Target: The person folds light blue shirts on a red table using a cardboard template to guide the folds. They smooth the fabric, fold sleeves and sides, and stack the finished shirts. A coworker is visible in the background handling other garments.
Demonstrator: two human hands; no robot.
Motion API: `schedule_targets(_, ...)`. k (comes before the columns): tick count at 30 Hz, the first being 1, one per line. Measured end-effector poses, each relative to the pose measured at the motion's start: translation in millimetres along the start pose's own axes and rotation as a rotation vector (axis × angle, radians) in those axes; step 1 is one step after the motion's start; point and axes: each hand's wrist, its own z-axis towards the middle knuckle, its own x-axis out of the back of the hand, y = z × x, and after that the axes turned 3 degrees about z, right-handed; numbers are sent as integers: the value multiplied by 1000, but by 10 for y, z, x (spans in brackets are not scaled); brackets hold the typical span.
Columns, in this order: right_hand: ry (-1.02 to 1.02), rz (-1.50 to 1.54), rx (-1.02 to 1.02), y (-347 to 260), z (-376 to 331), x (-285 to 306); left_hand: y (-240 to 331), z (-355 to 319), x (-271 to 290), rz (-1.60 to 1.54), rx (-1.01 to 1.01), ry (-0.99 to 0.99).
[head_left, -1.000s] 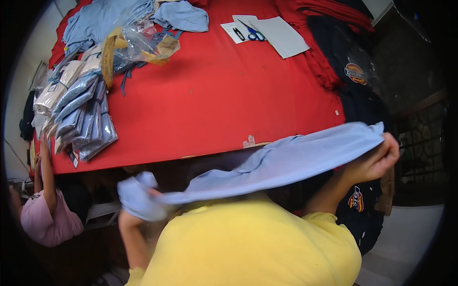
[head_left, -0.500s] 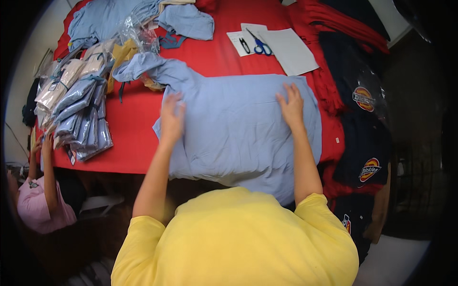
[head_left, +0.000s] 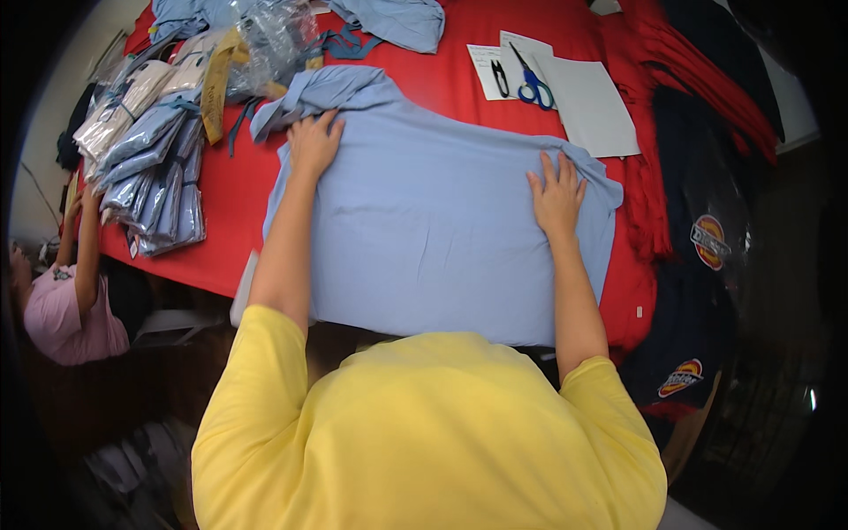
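Note:
A light blue shirt [head_left: 424, 230] lies spread over the red-covered table in front of me, its near part reaching the table edge by my body. My left hand [head_left: 314, 146] rests flat on its upper left, close to the bunched collar or sleeve end [head_left: 331, 88]. On the upper right of the cloth lies my right hand [head_left: 558, 194], fingers spread. Both hands are open and press on the fabric without gripping it. Most of the shirt looks smooth, with a few faint creases in the middle.
Bagged folded garments [head_left: 150, 159] are piled at the left, beside a yellow strip [head_left: 216, 84]. Blue-handled scissors [head_left: 534, 88], black thread snips [head_left: 500, 78] and white papers [head_left: 592, 106] lie beyond the shirt. Dark garments [head_left: 685, 300] hang at the right. A person in pink [head_left: 75, 309] works at far left.
The shirt has become flatter and straighter, and its near edge has drawn up from my lap. My left hand has moved onto the upper left of the cloth. The view has shifted slightly.

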Motion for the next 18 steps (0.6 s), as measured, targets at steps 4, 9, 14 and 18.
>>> schedule_targets(4,-58,-24,-119,-85,228,-15,-440,226,290,-558,11,-152)
schedule_targets(9,-63,-102,-127,-49,248,-57,-606,-161,616,-471,267,-313)
schedule_targets(14,-65,-75,-108,-117,286,12,-1054,-70,527,-1031,448,-150)
schedule_targets(18,-66,-40,-125,-108,271,-3,-1099,17,443,-150,424,10)
